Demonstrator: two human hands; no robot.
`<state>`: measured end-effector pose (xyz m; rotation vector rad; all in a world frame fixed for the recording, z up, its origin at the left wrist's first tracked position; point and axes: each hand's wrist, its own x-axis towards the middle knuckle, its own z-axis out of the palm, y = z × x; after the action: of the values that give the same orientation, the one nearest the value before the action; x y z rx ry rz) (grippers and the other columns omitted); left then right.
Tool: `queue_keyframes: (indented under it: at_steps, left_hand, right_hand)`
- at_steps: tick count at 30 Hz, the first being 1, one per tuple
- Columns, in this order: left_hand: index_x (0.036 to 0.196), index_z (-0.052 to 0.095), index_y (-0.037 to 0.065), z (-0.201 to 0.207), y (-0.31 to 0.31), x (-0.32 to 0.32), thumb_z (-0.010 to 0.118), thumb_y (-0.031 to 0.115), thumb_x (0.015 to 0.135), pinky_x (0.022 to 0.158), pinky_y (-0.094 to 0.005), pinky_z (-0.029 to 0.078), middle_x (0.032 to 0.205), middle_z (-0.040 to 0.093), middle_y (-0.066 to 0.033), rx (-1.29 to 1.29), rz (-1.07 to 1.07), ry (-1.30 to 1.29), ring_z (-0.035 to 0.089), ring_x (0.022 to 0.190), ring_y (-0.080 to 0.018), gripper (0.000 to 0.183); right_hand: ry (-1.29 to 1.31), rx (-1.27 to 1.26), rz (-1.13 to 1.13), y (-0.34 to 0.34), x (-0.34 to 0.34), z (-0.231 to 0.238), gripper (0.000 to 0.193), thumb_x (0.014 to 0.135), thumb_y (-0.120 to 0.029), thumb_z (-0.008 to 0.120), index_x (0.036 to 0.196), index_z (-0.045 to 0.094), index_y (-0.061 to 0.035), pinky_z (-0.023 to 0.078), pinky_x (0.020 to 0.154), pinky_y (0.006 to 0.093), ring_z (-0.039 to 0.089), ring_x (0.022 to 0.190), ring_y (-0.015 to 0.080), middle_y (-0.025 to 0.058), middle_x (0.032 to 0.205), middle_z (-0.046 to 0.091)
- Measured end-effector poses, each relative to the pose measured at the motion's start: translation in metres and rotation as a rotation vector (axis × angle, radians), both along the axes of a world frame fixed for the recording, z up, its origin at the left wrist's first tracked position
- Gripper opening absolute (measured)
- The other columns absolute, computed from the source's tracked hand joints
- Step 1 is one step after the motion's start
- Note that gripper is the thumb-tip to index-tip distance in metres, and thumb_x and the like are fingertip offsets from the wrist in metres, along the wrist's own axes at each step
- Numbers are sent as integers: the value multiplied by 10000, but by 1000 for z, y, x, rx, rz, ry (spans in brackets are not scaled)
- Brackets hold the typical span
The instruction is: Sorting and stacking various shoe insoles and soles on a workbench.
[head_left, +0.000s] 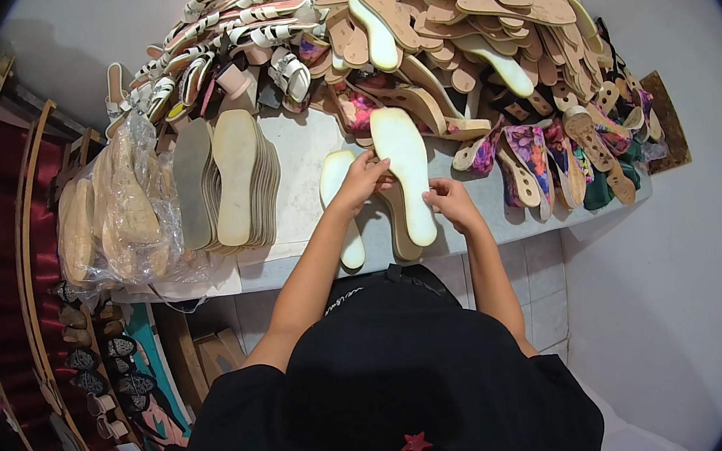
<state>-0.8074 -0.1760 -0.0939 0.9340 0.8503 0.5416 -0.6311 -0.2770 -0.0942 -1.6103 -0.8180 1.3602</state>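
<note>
A pale cream shoe insole point(407, 163) is held above the front of the table, its broad end pointing away from me. My left hand point(363, 183) grips its left edge with the fingertips, and my right hand point(454, 202) pinches its right edge lower down, near the narrow end. Just under it, partly covered, lie tan insoles point(400, 226). To the left, a second cream insole point(351, 248) rests on the table, my left hand and forearm crossing over its middle.
Neat stacks of beige insoles point(239, 177) and grey insoles point(197, 185) stand left of centre. Farther left are plastic-wrapped soles point(126, 206). White sandals point(239, 27) and tan insoles point(524, 15) pile along the back. Floral wedge shoes point(529, 150) crowd the right side of the table point(290, 176).
</note>
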Motion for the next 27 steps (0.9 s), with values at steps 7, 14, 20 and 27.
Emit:
queue_keyframes:
  at_steps: [7, 14, 20, 27]
  left_hand:
    - [1028, 539, -68, -49, -5, -2, 613, 102, 806, 580, -199, 474, 793, 591, -36, 157, 96, 182, 560, 661, -90, 290]
    - [993, 560, -89, -64, -9, 5, 634, 84, 764, 538, -221, 447, 765, 625, -75, 230, 205, 247, 550, 593, -96, 296]
    - [1011, 574, -67, -72, -9, 6, 668, 145, 725, 632, -272, 486, 829, 648, -123, 345, 209, 392, 613, 688, -167, 369]
    - [1006, 590, -45, -73, -10, 5, 677, 184, 706, 725, -310, 484, 867, 648, -150, 388, 226, 488, 628, 787, -231, 387]
  right_hand:
    - [-243, -59, 92, -14, -4, -34, 364, 712, -83, 632, 1035, 572, 73, 455, 602, 244, 570, 656, 112, 76, 742, 619]
    - [-441, -62, 113, -18, -12, -45, 403, 720, -84, 627, 1084, 544, 66, 462, 578, 255, 566, 635, 126, 83, 743, 606]
    - [-477, -24, 82, -20, -16, -45, 431, 705, -94, 630, 1111, 533, 17, 472, 616, 284, 576, 651, 155, 89, 754, 607]
    - [-494, -14, 82, -21, -19, -42, 445, 697, -121, 642, 1110, 536, 6, 474, 659, 303, 592, 685, 184, 103, 747, 612]
